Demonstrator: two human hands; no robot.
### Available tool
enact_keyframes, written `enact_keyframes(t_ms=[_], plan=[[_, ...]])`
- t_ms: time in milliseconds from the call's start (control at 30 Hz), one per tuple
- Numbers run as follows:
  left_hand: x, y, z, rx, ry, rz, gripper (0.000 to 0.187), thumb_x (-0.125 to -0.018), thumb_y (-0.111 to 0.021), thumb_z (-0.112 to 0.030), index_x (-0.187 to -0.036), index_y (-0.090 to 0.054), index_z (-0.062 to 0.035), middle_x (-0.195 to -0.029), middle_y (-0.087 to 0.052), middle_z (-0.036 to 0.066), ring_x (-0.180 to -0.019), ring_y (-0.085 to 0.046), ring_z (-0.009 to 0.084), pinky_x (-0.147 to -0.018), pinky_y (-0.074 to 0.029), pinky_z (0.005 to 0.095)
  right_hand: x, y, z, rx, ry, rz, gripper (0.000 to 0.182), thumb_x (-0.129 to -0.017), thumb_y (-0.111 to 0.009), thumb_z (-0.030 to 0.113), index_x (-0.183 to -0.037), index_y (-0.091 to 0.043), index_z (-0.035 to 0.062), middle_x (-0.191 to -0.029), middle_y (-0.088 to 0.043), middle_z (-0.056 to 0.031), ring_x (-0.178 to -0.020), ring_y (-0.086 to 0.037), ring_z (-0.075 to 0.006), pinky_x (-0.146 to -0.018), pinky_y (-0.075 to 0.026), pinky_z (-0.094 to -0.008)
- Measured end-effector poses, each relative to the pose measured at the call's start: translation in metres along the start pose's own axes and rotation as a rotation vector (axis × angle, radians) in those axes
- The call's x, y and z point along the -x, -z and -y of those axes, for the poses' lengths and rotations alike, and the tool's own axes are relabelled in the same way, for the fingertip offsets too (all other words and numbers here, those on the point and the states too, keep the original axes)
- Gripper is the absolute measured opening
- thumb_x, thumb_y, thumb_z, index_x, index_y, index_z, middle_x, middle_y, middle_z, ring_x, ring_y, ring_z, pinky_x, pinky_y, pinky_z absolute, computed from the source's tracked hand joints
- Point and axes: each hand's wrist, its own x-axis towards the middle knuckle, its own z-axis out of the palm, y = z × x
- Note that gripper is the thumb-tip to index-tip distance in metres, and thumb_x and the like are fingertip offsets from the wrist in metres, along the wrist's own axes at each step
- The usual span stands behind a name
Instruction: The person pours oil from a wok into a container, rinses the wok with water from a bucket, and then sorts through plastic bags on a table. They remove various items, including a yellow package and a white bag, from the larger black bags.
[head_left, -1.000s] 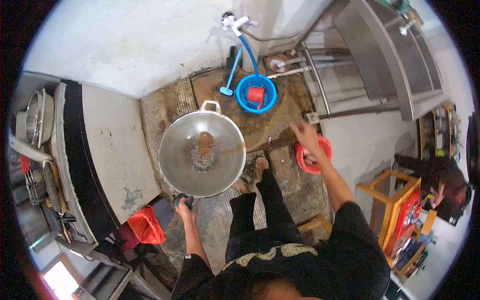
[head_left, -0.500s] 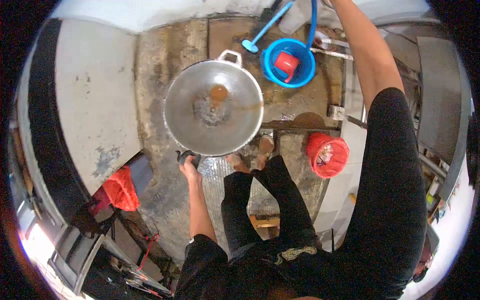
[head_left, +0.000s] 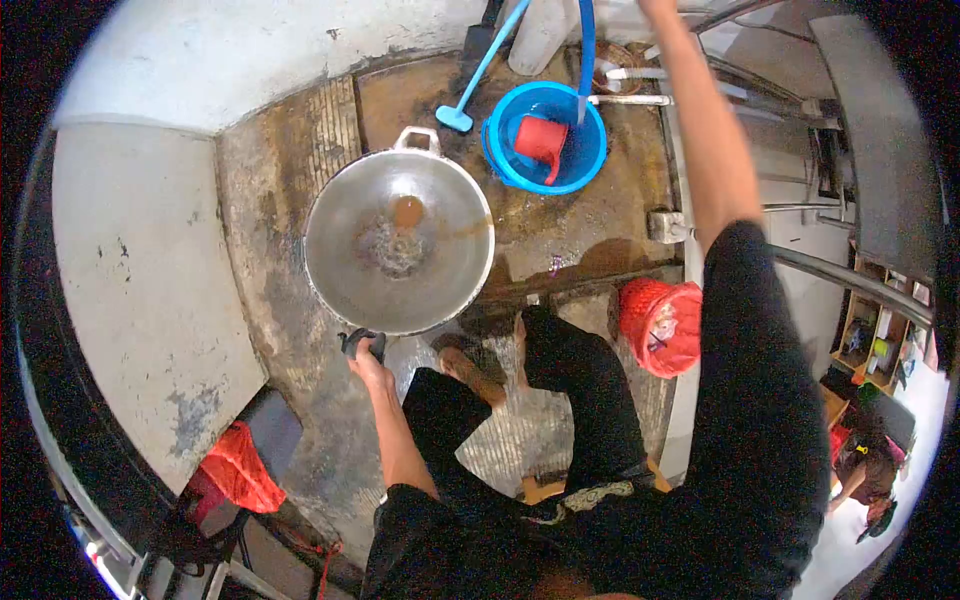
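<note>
My left hand [head_left: 368, 362] is closed on a dark cloth [head_left: 356, 343] at the lower rim of a large grey metal wok [head_left: 345, 225]. The wok has a white handle at its top and a brownish spot inside. My right arm stretches up to the top edge, where my right hand [head_left: 657, 6] is cut off and its fingers are hidden. A blue hose [head_left: 587, 45] hangs over a blue bucket [head_left: 495, 160], with what looks like water at its end. Inside the bucket lies a red dipper [head_left: 541, 137].
A light blue long-handled tool [head_left: 455, 118] leans behind the wok. A red basket [head_left: 640, 315] stands right of my legs. Red plastic [head_left: 240, 468] hangs at lower left beside a pale slab [head_left: 150, 290]. Pipes run along the right. Another person [head_left: 868, 470] is at far right.
The view has shifted, so the wok and bucket sit further left and slightly lower. My knees are further apart. The other person at the right shows more clearly. My left hand still holds the cloth.
</note>
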Motion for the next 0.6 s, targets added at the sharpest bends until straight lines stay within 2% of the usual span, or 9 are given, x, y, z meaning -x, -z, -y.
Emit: enact_keyframes(t_ms=[33, 67, 133, 167, 200, 333, 367, 433, 600], plan=[[-0.006, -0.005, 0.003, 0.014, -0.010, 0.042, 0.040, -0.068, -0.058, -0.004, -0.107, -0.049, -0.0040, -0.101, -0.054, 0.008, -0.089, -0.055, 0.0212, -0.077, -0.045, 0.0334, 0.043, 0.009, -0.057, 0.192, -0.144, 0.040, 0.060, -0.079, -0.054, 0.055, -0.108, -0.056, 0.0021, -0.103, -0.059, -0.0231, -0.097, -0.057, -0.0382, -0.085, -0.041, -0.0473], [-0.009, -0.011, 0.003, 0.032, 0.005, 0.033, 0.041, -0.067, -0.058, -0.005, -0.108, -0.049, -0.0034, -0.100, -0.055, 0.008, -0.089, -0.054, 0.0212, -0.078, -0.044, 0.0344, 0.095, 0.008, -0.095, 0.129, -0.092, -0.199, 0.058, -0.083, -0.049, 0.052, -0.107, -0.055, -0.0004, -0.105, -0.059, -0.0237, -0.099, -0.056, -0.0388, -0.082, -0.044, -0.0427], [-0.032, -0.013, 0.021, 0.042, 0.050, -0.013, 0.042, -0.067, -0.058, -0.005, -0.107, -0.048, -0.0027, -0.099, -0.056, 0.007, -0.088, -0.054, 0.0208, -0.078, -0.044, 0.0350, 0.207, 0.021, -0.147, 0.318, -0.557, -0.020, 0.054, -0.088, -0.044, 0.048, -0.106, -0.055, -0.0011, -0.103, -0.058, -0.0268, -0.099, -0.055, -0.0409, -0.085, -0.042, -0.0468], [-0.040, -0.015, 0.030, 0.040, 0.080, -0.034, 0.042, -0.067, -0.058, -0.005, -0.107, -0.048, -0.0024, -0.098, -0.056, 0.007, -0.087, -0.054, 0.0206, -0.078, -0.044, 0.0352, 0.279, 0.004, -0.247, 0.404, -0.527, -0.067, 0.057, -0.088, -0.041, 0.048, -0.113, -0.052, -0.0016, -0.105, -0.056, -0.0299, -0.103, -0.053, -0.0408, -0.090, -0.040, -0.0481], [-0.032, -0.032, 0.027, 0.019, 0.091, -0.116, 0.035, -0.067, -0.057, -0.004, -0.102, -0.050, -0.0017, -0.092, -0.057, 0.005, -0.080, -0.054, 0.0200, -0.075, -0.045, 0.0343, 0.308, 0.039, -0.248, 0.609, -0.614, 0.695, 0.062, -0.089, -0.037, 0.051, -0.122, -0.048, -0.0010, -0.120, -0.049, -0.0296, -0.112, -0.048, -0.0406, -0.096, -0.035, -0.0487], [-0.066, -0.032, 0.051, 0.101, -0.122, 0.049, 0.015, -0.068, -0.056, -0.004, -0.083, -0.055, -0.0019, -0.081, -0.056, 0.003, -0.073, -0.055, 0.0184, -0.067, -0.046, 0.0322, 0.428, -0.023, -0.272, -0.322, -1.462, 0.423, 0.055, -0.091, -0.035, 0.052, -0.109, -0.054, 0.0028, -0.107, -0.058, -0.0173, -0.089, -0.058, -0.0248, -0.079, -0.046, -0.0397], [-0.073, -0.038, 0.058, 0.123, -0.127, 0.063, 0.014, -0.068, -0.056, -0.004, -0.082, -0.056, -0.0021, -0.081, -0.056, 0.003, -0.073, -0.055, 0.0183, -0.066, -0.046, 0.0325, 0.431, -0.026, -0.279, -0.474, -1.489, 0.583, 0.054, -0.091, -0.037, 0.053, -0.105, -0.055, 0.0036, -0.099, -0.061, -0.0154, -0.077, -0.061, -0.0228, -0.069, -0.048, -0.0379], [-0.090, -0.026, 0.067, 0.161, -0.105, 0.126, 0.013, -0.068, -0.056, -0.004, -0.081, -0.056, -0.0026, -0.081, -0.056, 0.003, -0.075, -0.055, 0.0179, -0.066, -0.046, 0.0331, 0.439, -0.040, -0.249, -0.456, -1.215, 0.269, 0.052, -0.090, -0.041, 0.051, -0.099, -0.058, 0.0019, -0.085, -0.064, -0.0120, -0.062, -0.059, -0.0209, -0.055, -0.046, -0.0332], [-0.134, -0.025, 0.085, 0.161, -0.061, 0.192, 0.015, -0.070, -0.055, -0.012, -0.080, -0.056, -0.0014, -0.078, -0.057, 0.008, -0.067, -0.058, 0.0185, -0.056, -0.047, 0.0323, 0.452, -0.051, -0.255, 0.016, -0.944, 0.176, 0.057, -0.088, -0.046, 0.050, -0.070, -0.063, -0.0013, -0.059, -0.062, -0.0119, -0.055, -0.060, -0.0215, -0.057, -0.046, -0.0353]])
